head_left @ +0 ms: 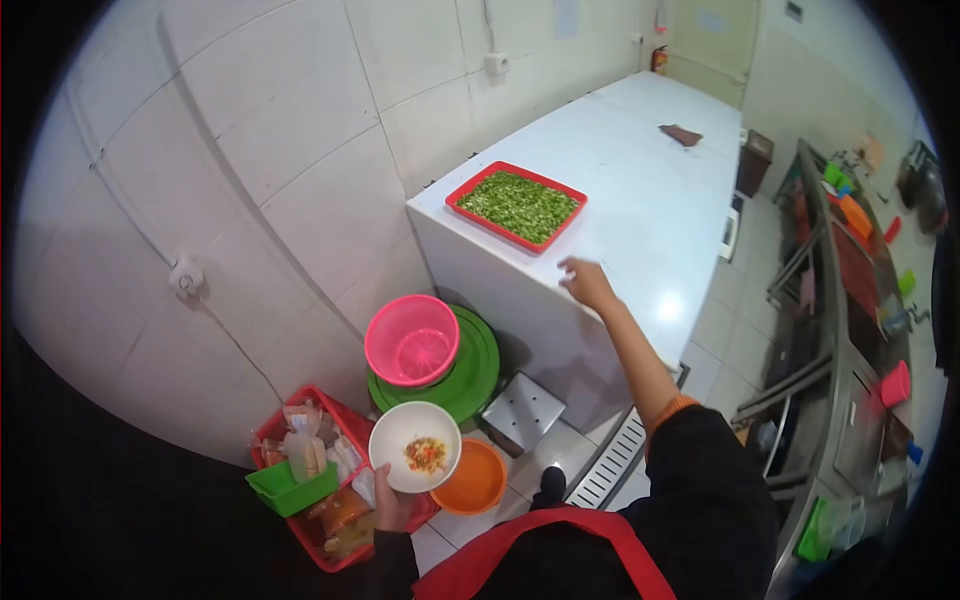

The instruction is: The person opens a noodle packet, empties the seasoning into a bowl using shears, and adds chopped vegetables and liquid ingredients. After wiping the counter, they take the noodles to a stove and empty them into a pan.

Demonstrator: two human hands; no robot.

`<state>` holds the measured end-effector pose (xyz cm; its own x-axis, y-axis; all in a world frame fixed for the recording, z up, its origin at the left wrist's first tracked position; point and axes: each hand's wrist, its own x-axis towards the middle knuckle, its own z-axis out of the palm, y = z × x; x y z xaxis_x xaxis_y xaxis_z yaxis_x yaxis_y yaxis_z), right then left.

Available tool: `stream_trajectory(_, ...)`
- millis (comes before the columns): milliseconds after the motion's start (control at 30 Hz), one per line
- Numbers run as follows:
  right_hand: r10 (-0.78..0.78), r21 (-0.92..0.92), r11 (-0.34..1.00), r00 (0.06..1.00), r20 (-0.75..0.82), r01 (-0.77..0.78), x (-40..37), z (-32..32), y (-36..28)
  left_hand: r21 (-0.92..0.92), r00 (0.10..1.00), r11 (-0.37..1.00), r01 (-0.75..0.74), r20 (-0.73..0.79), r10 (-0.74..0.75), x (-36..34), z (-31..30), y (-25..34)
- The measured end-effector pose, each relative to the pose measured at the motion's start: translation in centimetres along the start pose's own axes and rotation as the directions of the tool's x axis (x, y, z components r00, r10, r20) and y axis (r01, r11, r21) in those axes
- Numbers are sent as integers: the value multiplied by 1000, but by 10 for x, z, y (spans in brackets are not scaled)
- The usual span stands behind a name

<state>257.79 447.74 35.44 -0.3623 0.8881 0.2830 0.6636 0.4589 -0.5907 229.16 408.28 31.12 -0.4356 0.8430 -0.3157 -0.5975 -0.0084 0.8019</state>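
Observation:
My left hand [391, 500] grips the rim of a white bowl [388, 450] low in the view. Chopped red and pale yellow bits [427, 455] lie in the bottom of the bowl. My right hand [588, 283] is stretched out over the near edge of the white worktop, its fingers bent and a little apart, with nothing visible in them. Just beyond its fingertips is a red tray [548, 243] filled with chopped green vegetable [520, 207]. The hand looks apart from the tray.
Below on the left are a pink basket [412, 340] on a green lid [480, 365], an orange basin [470, 480] and a red crate [300, 530] of bagged food. A brown piece [682, 134] lies far along the white worktop [640, 180]. Metal counters [840, 420] stand at right.

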Motion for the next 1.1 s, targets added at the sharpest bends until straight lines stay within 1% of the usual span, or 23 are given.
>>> stream_trajectory(67, -145, -75, 987, 987, -75, 139, 80, 17, 38, 27, 995, 1000, 6, -103, -3, 10, 14, -3)
stream_trajectory(167, -110, -140, 983, 992, 61, 118, 151, 32, 54, 45, 981, 996, 75, -185, -65, 20, 78, 12)
stream_trajectory(233, -129, -195, 967, 974, 184, 165, 174, 42, 65, 23, 978, 999, 27, -207, -22, 38, 105, 7)
stream_trajectory(267, -133, -222, 957, 961, 241, 188, 181, 43, 67, 16, 977, 1000, 5, -214, -1, 47, 128, 11)
stream_trajectory(300, -118, -262, 947, 958, 262, 188, 185, 46, 67, 80, 952, 995, 63, -303, -36, 50, 154, 17)
stream_trajectory(400, -102, -296, 932, 936, 336, 208, 202, 55, 79, 65, 977, 997, 40, -212, -26, 81, 148, -8)
stream_trajectory(500, -194, -202, 940, 919, 344, 274, 215, 53, 91, 57, 988, 997, 54, -148, -45, 109, 154, -30)
stream_trajectory(600, -236, -6, 967, 911, 338, 253, 233, 41, 98, 93, 993, 993, 69, -99, -60, 134, 174, -42)
stream_trajectory(667, -177, 49, 984, 915, 363, 171, 242, 31, 96, 100, 993, 990, 97, -75, -89, 149, 193, -44)
stream_trajectory(700, -148, 75, 989, 915, 375, 129, 245, 27, 93, 131, 992, 985, 110, -72, -101, 157, 197, -50)
stream_trajectory(800, -186, 123, 981, 920, 344, 152, 242, 16, 79, 144, 991, 980, 136, -39, -131, 178, 222, -51)
stream_trajectory(833, -194, 175, 975, 907, 374, 136, 238, 8, 68, 156, 994, 982, 108, -20, -107, 187, 227, -55)
stream_trajectory(900, -216, 278, 956, 871, 440, 96, 220, -18, 37, 177, 998, 983, 57, 10, -60, 206, 235, -66)
stream_trajectory(967, -309, 450, 891, 800, 515, 54, 191, -43, 5, 125, 993, 986, 106, 30, -111, 210, 257, -57)
stream_trajectory(1000, -411, 471, 870, 737, 536, 144, 178, -51, -6, 114, 988, 983, 143, 48, -149, 210, 263, -52)
stream_trajectory(1033, -504, 492, 840, 664, 552, 228, 167, -57, -14, 104, 987, 984, 146, 58, -152, 210, 266, -50)
stream_trajectory(1100, -513, 451, 850, 629, 584, 274, 149, -63, -24, 81, 984, 986, 148, 85, -155, 210, 271, -51)
